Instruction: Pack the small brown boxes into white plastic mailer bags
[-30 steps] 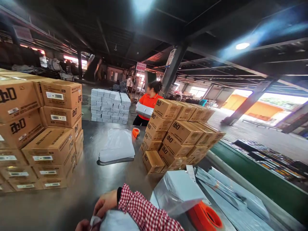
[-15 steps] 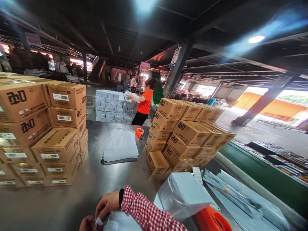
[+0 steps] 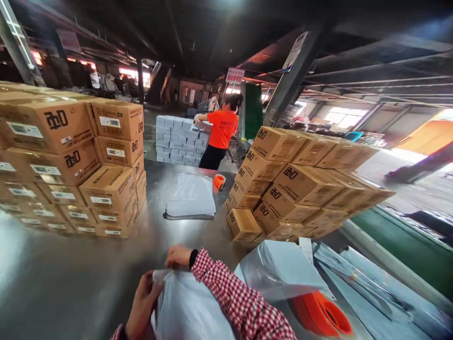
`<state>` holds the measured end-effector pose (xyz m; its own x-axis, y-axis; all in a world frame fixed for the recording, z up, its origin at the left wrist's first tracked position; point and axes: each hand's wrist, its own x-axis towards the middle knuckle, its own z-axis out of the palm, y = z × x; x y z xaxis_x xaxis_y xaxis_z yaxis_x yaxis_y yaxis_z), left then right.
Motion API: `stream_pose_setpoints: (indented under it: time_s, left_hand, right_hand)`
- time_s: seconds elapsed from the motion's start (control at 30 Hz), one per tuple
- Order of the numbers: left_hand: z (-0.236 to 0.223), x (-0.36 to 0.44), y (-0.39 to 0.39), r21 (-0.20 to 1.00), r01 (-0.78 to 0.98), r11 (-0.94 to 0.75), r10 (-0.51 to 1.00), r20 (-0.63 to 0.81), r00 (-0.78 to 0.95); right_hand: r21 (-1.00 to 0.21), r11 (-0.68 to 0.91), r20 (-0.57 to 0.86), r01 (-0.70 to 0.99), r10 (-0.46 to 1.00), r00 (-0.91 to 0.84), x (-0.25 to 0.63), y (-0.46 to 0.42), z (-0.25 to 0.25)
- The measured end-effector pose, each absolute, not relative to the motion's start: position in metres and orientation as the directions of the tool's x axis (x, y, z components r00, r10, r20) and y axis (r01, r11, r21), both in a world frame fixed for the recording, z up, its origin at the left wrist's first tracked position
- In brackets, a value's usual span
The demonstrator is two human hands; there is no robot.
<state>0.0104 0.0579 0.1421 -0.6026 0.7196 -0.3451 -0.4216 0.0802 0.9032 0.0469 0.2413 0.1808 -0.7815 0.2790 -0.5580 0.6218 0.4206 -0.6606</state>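
Note:
A pale grey plastic mailer bag (image 3: 187,309) lies in front of me on the steel table (image 3: 71,283). My left hand (image 3: 141,304) grips its left edge with curled fingers. My right hand (image 3: 179,256), in a red checked sleeve, pinches the bag's top edge. Both hands are closed on the bag. An orange tape dispenser (image 3: 323,314) sits just right of my arm, partly under another grey mailer (image 3: 279,269).
Stacks of brown cartons stand at the left (image 3: 71,165) and right (image 3: 293,184). A pile of grey mailers (image 3: 193,196) and an orange tape roll (image 3: 219,181) lie mid-table. A person in an orange shirt (image 3: 221,134) handles white boxes (image 3: 177,139) beyond. A green conveyor (image 3: 399,245) runs on the right.
My view has tipped down and the hands have come up into the frame with the bag. The person in orange turned to the white box stack.

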Motion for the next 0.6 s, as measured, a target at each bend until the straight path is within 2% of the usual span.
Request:
stream_pose_setpoints:
  time_s: [0.1,0.13,0.17,0.2,0.23,0.27,0.3,0.33,0.37,0.4,0.47,0.53,0.6]
  left_hand:
    - [0.148,0.009,0.048,0.883,-0.456,0.110,0.727,-0.384,-0.569]
    - [0.151,0.008,0.043,0.902,-0.418,0.110,0.704,-0.368,-0.607]
    - [0.156,0.007,0.038,0.937,-0.332,0.106,0.654,-0.317,-0.687]
    - [0.162,0.007,0.034,0.975,-0.192,0.110,0.610,-0.219,-0.761]
    - [0.170,0.007,0.031,0.992,-0.011,0.124,0.629,-0.087,-0.773]
    - [0.178,0.009,0.030,0.975,0.188,0.118,0.719,0.046,-0.693]
    - [0.185,0.012,0.031,0.924,0.377,0.067,0.854,0.142,-0.501]
    - [0.191,0.016,0.034,0.851,0.524,-0.029,0.960,0.170,-0.223]
    - [0.195,0.022,0.038,0.772,0.620,-0.141,0.989,0.142,0.047]
    - [0.197,0.027,0.044,0.694,0.680,-0.235,0.967,0.095,0.237]
    - [0.195,0.037,0.053,0.566,0.761,-0.318,0.933,0.043,0.358]
    - [0.188,0.042,0.058,0.495,0.806,-0.325,0.936,0.045,0.350]
    - [0.182,0.043,0.058,0.459,0.826,-0.327,0.937,0.041,0.348]
  right_hand:
    - [-0.635,0.362,-0.583,0.682,0.354,-0.731,0.062,0.250,0.180]
    - [-0.631,0.337,-0.589,0.698,0.378,-0.715,0.068,0.251,0.180]
    - [-0.631,0.310,-0.593,0.711,0.399,-0.700,0.073,0.250,0.180]
    - [-0.634,0.282,-0.595,0.720,0.417,-0.687,0.077,0.248,0.180]
    - [-0.643,0.252,-0.594,0.724,0.433,-0.678,0.079,0.245,0.180]
    - [-0.654,0.220,-0.591,0.724,0.449,-0.670,0.080,0.241,0.180]
    - [-0.672,0.185,-0.580,0.717,0.471,-0.665,0.080,0.237,0.180]
    - [-0.694,0.148,-0.560,0.704,0.502,-0.659,0.078,0.234,0.181]
    - [-0.723,0.108,-0.532,0.682,0.544,-0.649,0.077,0.232,0.182]
    - [-0.757,0.065,-0.493,0.651,0.597,-0.633,0.076,0.233,0.184]
    - [-0.836,-0.010,-0.384,0.549,0.724,-0.572,0.084,0.245,0.195]
    - [-0.914,-0.036,-0.240,0.404,0.851,-0.467,0.112,0.269,0.219]
    - [-0.967,0.012,-0.072,0.255,0.945,-0.319,0.162,0.298,0.257]
